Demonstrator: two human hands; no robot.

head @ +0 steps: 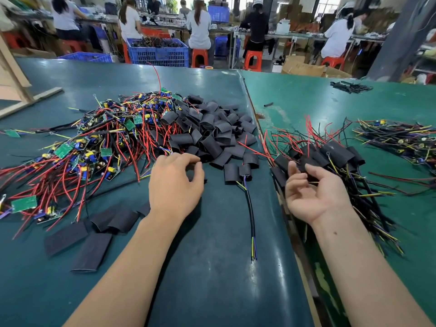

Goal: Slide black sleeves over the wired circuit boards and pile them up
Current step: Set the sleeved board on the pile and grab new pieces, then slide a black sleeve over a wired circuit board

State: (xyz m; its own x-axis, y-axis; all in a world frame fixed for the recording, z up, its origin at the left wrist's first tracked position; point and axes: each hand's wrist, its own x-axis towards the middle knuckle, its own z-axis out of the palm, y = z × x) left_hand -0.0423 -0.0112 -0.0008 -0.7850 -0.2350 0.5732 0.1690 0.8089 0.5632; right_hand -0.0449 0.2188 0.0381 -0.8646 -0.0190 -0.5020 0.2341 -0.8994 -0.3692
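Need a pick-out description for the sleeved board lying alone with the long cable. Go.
Start at the heap of empty black sleeves mid-table, then drop to its near edge, between the left hand and the right hand. The sleeved board sits there; only it trails a long black cable toward the camera, ending in bare coloured wires.

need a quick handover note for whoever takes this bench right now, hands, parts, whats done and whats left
Left hand: palm down, fingers curled at the near edge of the loose black sleeves; whether it pinches one cannot be told.
Right hand: palm up, open, empty, beside the sleeved pile.
Bare wired boards lie heaped at left; flat sleeves lie nearer.
One sleeved board lies alone mid-table.
Done: the pile at right. Left: the large bare heap.
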